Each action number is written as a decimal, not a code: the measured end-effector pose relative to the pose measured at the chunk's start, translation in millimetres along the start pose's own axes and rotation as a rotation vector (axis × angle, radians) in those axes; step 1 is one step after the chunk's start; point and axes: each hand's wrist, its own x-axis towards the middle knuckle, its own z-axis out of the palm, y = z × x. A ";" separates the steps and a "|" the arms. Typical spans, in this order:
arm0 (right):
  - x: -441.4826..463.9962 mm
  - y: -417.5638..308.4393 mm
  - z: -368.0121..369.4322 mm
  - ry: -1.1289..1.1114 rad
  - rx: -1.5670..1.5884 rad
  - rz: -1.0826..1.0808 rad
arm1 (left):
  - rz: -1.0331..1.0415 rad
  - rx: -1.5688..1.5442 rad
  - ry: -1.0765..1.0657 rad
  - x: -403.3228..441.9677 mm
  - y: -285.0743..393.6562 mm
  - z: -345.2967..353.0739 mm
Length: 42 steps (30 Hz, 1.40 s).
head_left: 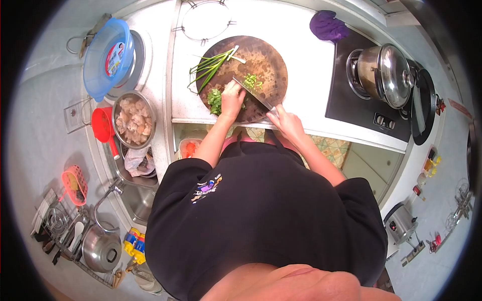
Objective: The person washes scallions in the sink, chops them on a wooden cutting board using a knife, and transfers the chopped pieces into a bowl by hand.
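On the round wooden cutting board point(268, 65), my left hand point(232, 102) is closed over a bunch of leafy green herbs that looks like cilantro point(215, 102); leaves stick out on its left side. My right hand point(287, 124) grips the handle of a kitchen knife point(257, 97). The blade slants up and left across the board, its far end close beside my left fingers. Chopped green bits point(252, 81) lie just beyond the blade. Whole scallions point(215, 65) rest at the board's upper left. My left fingertips are partly hidden.
A lidded pot point(374, 72) stands on the black stove point(344, 103) to the right, with a purple cloth point(329, 26) behind. At left are a bowl of raw meat pieces point(134, 120), a blue basin point(95, 65), a red ladle point(102, 124) and the sink point(138, 200). A wire rack point(183, 20) lies behind the board.
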 end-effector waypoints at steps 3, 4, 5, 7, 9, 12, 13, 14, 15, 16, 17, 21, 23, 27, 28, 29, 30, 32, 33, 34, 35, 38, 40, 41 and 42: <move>15.3 -3.0 4.7 -0.006 -0.008 -0.006 | -0.013 0.026 0.001 -3.3 -3.6 0.8; 20.3 -2.9 4.4 -0.004 0.006 -0.017 | -0.006 0.052 0.015 -0.8 -4.3 1.5; 20.6 -0.5 2.8 -0.006 0.028 -0.013 | -0.006 0.053 0.016 -2.5 -3.1 1.9; 8.1 1.9 -2.6 -0.008 0.034 -0.020 | -0.067 -0.027 0.021 -1.2 -2.8 0.9; -6.6 4.9 -7.2 -0.020 0.036 -0.023 | -0.047 -0.031 0.015 0.0 -6.5 0.8; -13.9 7.4 -9.8 -0.048 0.006 0.020 | -0.033 -0.030 0.002 -1.4 -7.4 2.1; -12.4 6.0 -8.1 -0.038 0.013 0.024 | -0.041 -0.021 -0.004 -1.9 -6.7 1.0; -10.5 4.2 -5.6 -0.030 0.019 0.027 | -0.044 -0.020 -0.004 -2.2 -6.1 -0.1; -2.1 2.1 -1.6 -0.032 0.018 0.025 | -0.034 -0.014 -0.001 -1.3 -5.3 -0.4; 9.9 -1.4 3.1 -0.024 0.026 0.010 | -0.024 -0.009 0.002 -1.4 -4.3 -0.3; 16.4 -3.3 5.4 -0.015 0.035 -0.005 | -0.023 -0.010 0.003 -1.5 -3.4 -1.0; 15.1 -1.5 0.5 -0.008 0.052 -0.012 | 0.113 0.013 0.041 -5.8 1.0 -6.6; 8.4 -0.4 3.3 0.024 0.101 -0.039 | 0.075 0.020 -0.004 -9.5 -5.1 -7.3; -12.5 -1.6 -7.9 0.005 0.052 -0.043 | 0.019 0.065 0.001 -11.9 -7.3 -1.5; -14.8 -0.2 -7.0 0.013 0.025 -0.033 | 0.045 0.054 0.022 -11.5 -8.2 -1.3; -15.2 -0.2 -5.1 0.018 -0.001 -0.025 | 0.069 0.044 0.043 -11.9 -9.8 -2.0; -12.3 -0.9 -2.4 0.015 -0.001 -0.027 | 0.066 0.046 0.044 -12.1 -11.3 -2.9; -2.2 -3.7 0.7 0.006 0.019 -0.023 | 0.017 0.066 -0.018 -11.0 -9.8 -3.8; 3.4 -5.4 2.7 0.005 0.017 -0.023 | 0.016 0.065 -0.017 -11.7 -8.3 -4.5; 10.5 -7.7 3.6 -0.007 0.005 -0.015 | 0.017 0.046 -0.037 -11.0 -4.8 -6.3; 16.1 -9.7 5.1 -0.019 -0.001 -0.007 | 0.019 0.032 -0.059 -10.2 -2.8 -10.3; 18.1 -6.4 2.4 -0.022 0.044 -0.024 | 0.224 0.115 0.052 -13.1 1.1 -14.7; 14.6 -4.2 2.3 0.012 0.063 -0.048 | 0.201 0.101 0.055 -15.8 -2.9 -10.3; 10.3 -3.0 2.4 0.034 0.076 -0.071 | 0.167 0.102 0.045 -17.8 -6.7 -8.2; 3.8 -1.0 2.1 0.033 0.077 -0.068 | 0.131 0.102 0.034 -21.1 -10.4 -5.9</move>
